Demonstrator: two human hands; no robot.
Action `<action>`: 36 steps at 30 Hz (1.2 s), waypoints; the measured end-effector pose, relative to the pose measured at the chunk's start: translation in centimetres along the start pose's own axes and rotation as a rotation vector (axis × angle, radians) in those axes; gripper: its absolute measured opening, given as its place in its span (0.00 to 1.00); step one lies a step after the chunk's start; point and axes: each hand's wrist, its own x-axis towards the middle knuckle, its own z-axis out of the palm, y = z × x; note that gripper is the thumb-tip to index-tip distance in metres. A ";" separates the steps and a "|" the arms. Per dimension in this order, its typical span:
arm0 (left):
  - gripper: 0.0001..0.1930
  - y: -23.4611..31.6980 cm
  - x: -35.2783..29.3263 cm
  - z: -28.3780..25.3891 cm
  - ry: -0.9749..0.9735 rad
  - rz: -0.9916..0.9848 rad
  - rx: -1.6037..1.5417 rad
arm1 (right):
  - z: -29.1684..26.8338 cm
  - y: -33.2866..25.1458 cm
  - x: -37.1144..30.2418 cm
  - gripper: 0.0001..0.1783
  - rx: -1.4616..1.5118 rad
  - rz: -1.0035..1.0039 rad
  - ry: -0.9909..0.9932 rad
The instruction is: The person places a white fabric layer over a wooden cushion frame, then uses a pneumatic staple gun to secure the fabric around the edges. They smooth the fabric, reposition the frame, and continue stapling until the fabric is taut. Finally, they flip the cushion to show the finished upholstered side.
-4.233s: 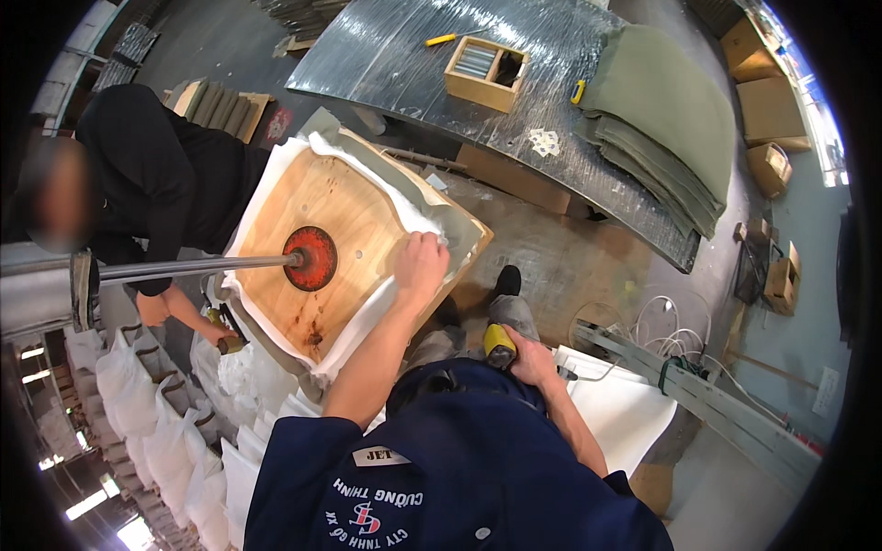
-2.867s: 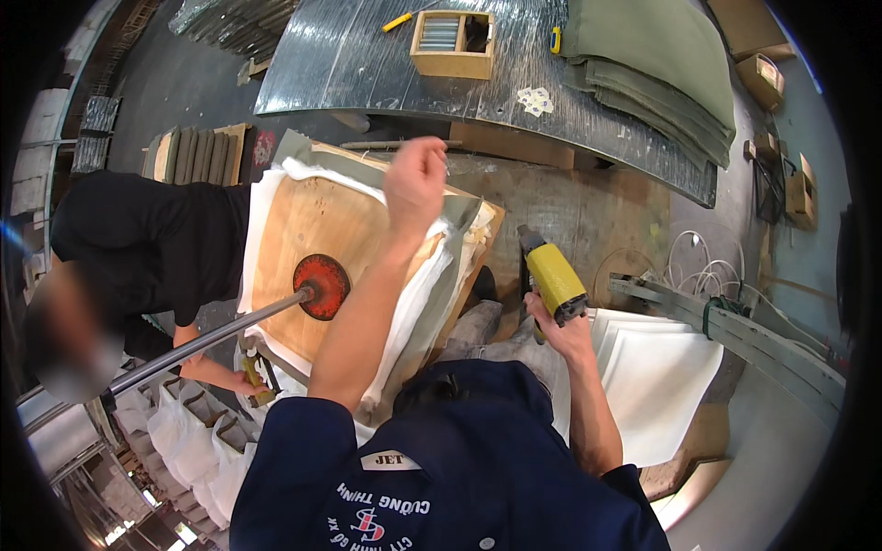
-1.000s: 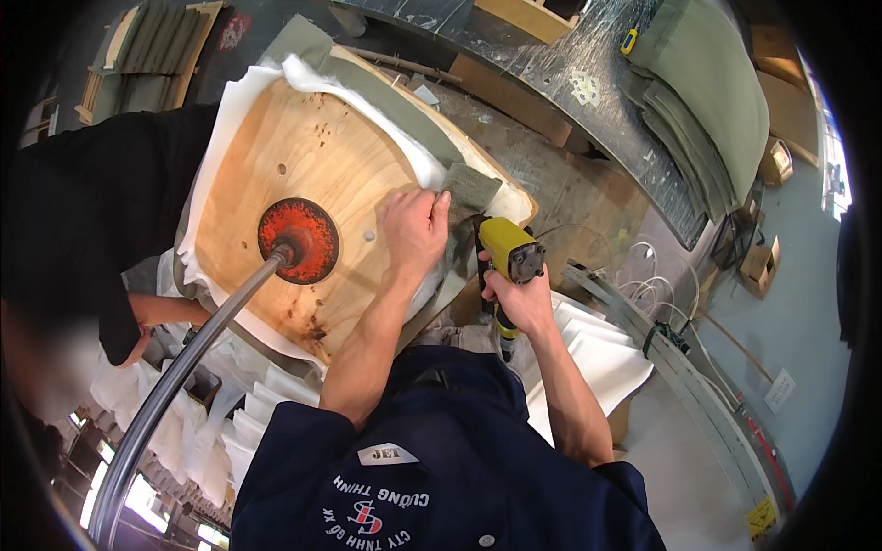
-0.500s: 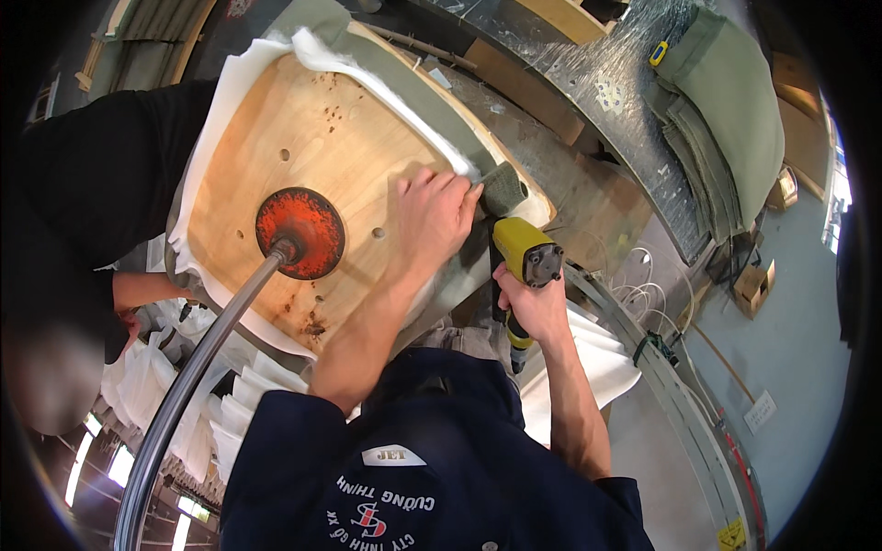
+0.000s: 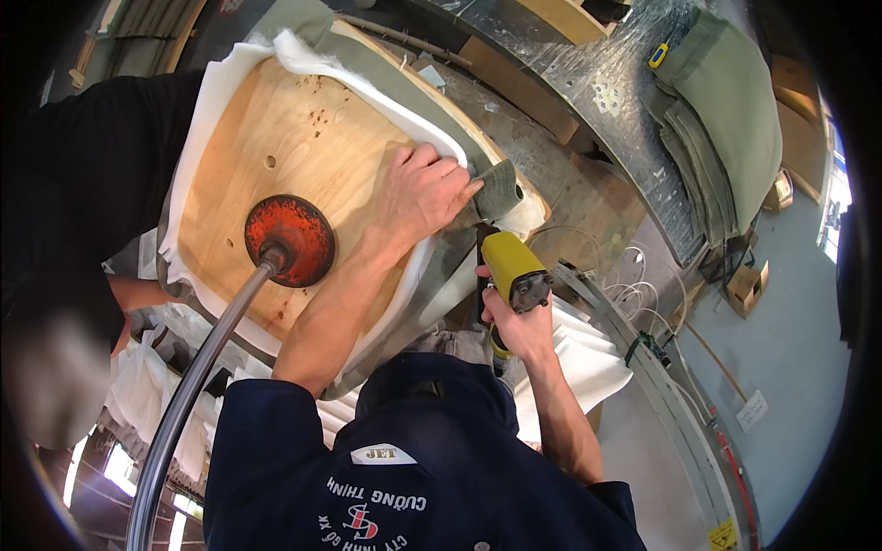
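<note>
My left hand is closed on the folded edge of grey-green fabric at the right corner of a seat-shaped wooden panel. White padding lines the panel's rim, with the fabric around its outside. In my right hand is a yellow and black staple gun. Its nose is close to the fabric, just below my left fingertips; whether it touches I cannot tell. A worn red round press pad on a metal rod rests against the panel.
A person in black stands at the left, one forearm by the panel's edge. A stack of green fabric pieces lies on a metal-topped table at the upper right. White hoses, a cardboard box and white padding sheets are nearby.
The staple gun has moved left, closer to the fabric corner. The panel and press pad appear slightly further left in view, and my left hand has shifted left while still gripping the fabric.
</note>
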 end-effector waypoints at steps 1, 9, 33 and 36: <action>0.14 -0.1 0.1 0.0 0.017 0.018 0.003 | 0.2 0.1 0.2 0.19 -0.013 -0.015 0.005; 0.15 -1.6 1.1 0.6 0.045 0.092 -0.021 | 1.4 -0.5 0.7 0.11 -0.100 -0.160 0.076; 0.14 -2.2 1.2 0.7 -0.007 0.093 0.076 | 2.5 0.1 1.3 0.33 -0.097 -0.056 -0.074; 0.12 -2.1 0.6 0.4 -0.023 0.071 0.100 | 0.8 1.9 0.2 0.21 0.028 -0.052 -0.038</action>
